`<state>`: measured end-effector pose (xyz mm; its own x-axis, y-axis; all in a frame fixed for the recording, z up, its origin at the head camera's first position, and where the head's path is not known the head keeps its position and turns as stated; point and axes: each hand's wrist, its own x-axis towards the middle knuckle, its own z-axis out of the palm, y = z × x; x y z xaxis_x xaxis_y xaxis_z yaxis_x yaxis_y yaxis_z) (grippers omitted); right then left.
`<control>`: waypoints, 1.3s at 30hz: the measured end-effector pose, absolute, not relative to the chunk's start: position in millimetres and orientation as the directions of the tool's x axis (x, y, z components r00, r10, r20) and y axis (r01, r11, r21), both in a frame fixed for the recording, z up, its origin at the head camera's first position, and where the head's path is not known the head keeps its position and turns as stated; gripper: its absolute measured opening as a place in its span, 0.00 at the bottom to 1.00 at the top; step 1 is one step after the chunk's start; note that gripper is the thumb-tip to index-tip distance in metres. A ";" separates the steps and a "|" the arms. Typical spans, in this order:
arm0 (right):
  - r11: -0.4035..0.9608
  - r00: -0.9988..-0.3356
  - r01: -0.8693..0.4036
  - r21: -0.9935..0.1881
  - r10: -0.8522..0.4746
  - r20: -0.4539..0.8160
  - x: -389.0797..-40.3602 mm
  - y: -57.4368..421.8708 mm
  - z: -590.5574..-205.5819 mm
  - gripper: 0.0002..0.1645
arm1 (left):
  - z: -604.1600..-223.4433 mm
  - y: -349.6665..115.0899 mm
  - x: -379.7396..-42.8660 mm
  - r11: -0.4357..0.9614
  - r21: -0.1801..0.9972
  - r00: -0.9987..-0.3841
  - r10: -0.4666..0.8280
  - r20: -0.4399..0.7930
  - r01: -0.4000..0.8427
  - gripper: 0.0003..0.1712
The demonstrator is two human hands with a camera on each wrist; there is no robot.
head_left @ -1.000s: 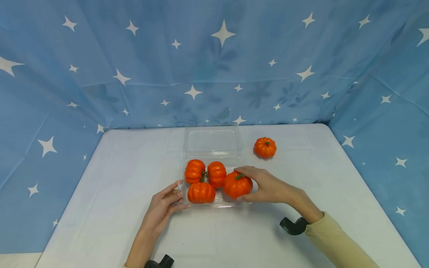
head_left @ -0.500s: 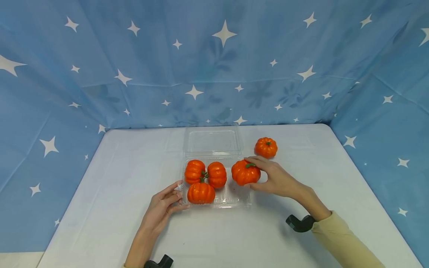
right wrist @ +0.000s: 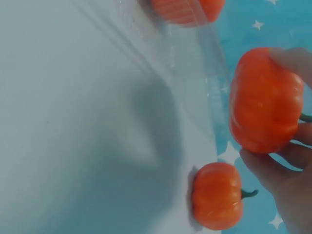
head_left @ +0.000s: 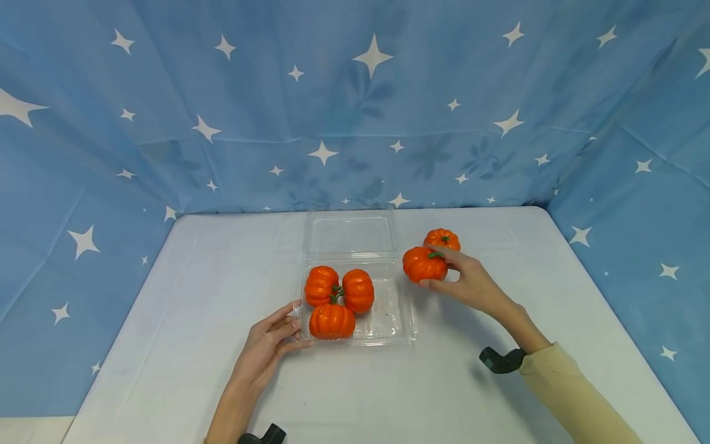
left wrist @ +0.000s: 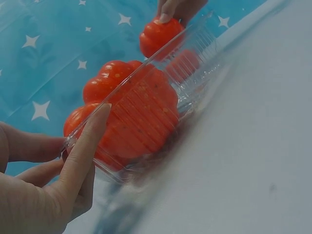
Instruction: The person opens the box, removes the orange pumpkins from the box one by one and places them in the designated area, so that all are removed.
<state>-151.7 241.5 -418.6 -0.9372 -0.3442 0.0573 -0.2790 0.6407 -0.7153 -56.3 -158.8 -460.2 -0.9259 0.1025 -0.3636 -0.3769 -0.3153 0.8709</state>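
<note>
My right hand (head_left: 471, 287) grips an orange toy pumpkin (head_left: 423, 266) with a green stem, thumb and fingers around its sides. The right wrist view has this pumpkin (right wrist: 265, 100) raised off the table. A second pumpkin (head_left: 444, 238) rests on the table just behind it, partly covered in the head view. With thumb and fingers, my left hand (head_left: 269, 345) pinches the left edge of a clear plastic clamshell container (head_left: 394, 314). Inside, at its left, sit a rear-left pumpkin (head_left: 321, 286), a middle pumpkin (head_left: 358, 291) and a front pumpkin (head_left: 331, 322), stems together.
The container's clear lid (head_left: 350, 234) lies folded back toward the rear of the white table (head_left: 211, 265). A blue curtain (head_left: 249, 105) with white stars rises behind the table and along both sides.
My right hand has carried its pumpkin out of the container's right side, backward and to the right, near the pumpkin on the table. The left hand keeps its place at the container.
</note>
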 end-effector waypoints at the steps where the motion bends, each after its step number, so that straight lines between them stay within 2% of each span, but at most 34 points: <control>1: 0.641 -0.939 -0.278 -0.715 -0.338 0.062 -152.9 242.2 -419.7 0.46 | -460.1 -159.4 -56.0 -0.314 0.871 -0.926 0.102 -0.364 -0.377 0.30; 12: 0.733 -0.924 -0.370 -0.571 -0.353 0.146 -163.9 237.4 -448.1 0.46 | -460.5 -161.7 -54.7 -0.310 0.870 -0.923 0.096 -0.372 -0.383 0.30; 20: 0.783 -0.926 -0.378 -0.494 -0.335 0.177 -170.0 232.9 -455.6 0.47 | -462.9 -161.6 -54.4 -0.324 0.866 -0.924 0.095 -0.371 -0.381 0.30; 39: 0.762 -0.925 -0.372 -0.529 -0.353 0.142 -179.0 229.0 -463.9 0.51 | -463.6 -161.2 -55.4 -0.327 0.868 -0.927 0.100 -0.362 -0.375 0.30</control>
<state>-179.0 229.0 -463.9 -0.9247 -0.3533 0.1418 -0.3725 0.7623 -0.5292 -55.4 -161.2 -463.6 -0.9266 0.1004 -0.3624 -0.3747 -0.3269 0.8676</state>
